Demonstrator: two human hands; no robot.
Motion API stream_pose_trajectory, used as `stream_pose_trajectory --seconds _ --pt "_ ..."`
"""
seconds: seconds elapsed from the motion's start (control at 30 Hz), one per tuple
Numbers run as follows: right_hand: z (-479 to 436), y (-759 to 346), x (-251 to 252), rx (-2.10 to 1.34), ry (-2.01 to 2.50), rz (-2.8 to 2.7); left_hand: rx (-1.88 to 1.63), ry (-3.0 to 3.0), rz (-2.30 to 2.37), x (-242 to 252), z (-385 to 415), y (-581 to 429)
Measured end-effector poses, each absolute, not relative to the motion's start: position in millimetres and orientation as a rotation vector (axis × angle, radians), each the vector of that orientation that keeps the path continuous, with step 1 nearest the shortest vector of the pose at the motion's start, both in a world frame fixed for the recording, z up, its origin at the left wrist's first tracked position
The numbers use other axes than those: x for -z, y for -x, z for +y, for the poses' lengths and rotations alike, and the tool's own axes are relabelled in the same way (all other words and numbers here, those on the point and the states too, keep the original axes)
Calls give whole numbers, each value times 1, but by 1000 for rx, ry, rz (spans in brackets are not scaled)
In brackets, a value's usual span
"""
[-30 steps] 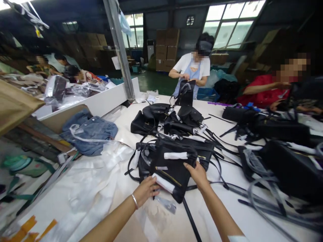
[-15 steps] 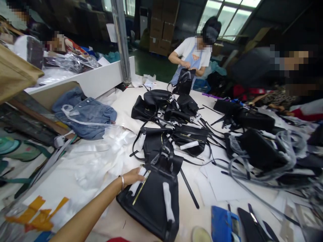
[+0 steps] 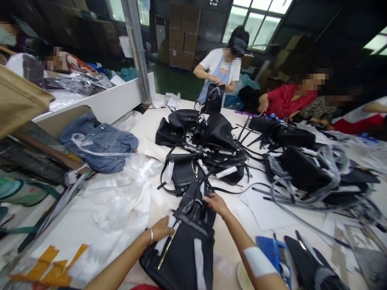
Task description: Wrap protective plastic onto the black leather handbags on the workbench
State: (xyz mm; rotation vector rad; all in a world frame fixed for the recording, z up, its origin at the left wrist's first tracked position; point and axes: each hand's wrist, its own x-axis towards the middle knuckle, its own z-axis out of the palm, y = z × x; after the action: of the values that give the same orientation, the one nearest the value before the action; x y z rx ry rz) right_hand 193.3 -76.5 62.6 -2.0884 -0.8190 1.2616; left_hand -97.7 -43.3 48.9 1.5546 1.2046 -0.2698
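Note:
A black backpack (image 3: 187,251) with a gold front zipper lies at the near edge of the table, its top away from me. My left hand (image 3: 161,229) is closed on its upper left side, beside the zipper and a white-wrapped strip. At the bag's top, my right hand (image 3: 217,204) pinches the dark strap and flap part; its exact grip is partly hidden. Just beyond lies another black bag (image 3: 183,171) with a gold zipper and white-wrapped straps. More black bags (image 3: 217,133) are heaped behind it.
Denim jacket (image 3: 101,141) and clear plastic wrap (image 3: 121,193) lie left. Black bags with plastic-wrapped handles (image 3: 308,171) pile up right. White sheets (image 3: 269,209), a blue tape dispenser (image 3: 272,251) and a metal post (image 3: 136,48) are around. Across the table a co-worker (image 3: 219,68) handles a black bag.
My right hand has come in from the right and taken hold at the backpack's top, where the flap is now raised. My left hand stays on its side. The view has shifted slightly.

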Motion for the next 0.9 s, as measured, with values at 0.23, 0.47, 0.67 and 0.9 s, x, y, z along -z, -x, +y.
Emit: stream_pose_trajectory --seconds 0.23,0.47,0.67,0.9 --pt "-53 -162 -55 -1481 1721 -805 239 -1574 1179 -33 -44 104" --pt "-44 -150 -49 -1761 1363 -652 264 -1554 1157 -26 -36 102" --pt "-48 -162 -71 -1549 1415 -829 243 -1507 1154 -28 -37 106" --pt "-59 -211 -116 -1127 1377 -667 232 -1509 1095 -37 -34 107"
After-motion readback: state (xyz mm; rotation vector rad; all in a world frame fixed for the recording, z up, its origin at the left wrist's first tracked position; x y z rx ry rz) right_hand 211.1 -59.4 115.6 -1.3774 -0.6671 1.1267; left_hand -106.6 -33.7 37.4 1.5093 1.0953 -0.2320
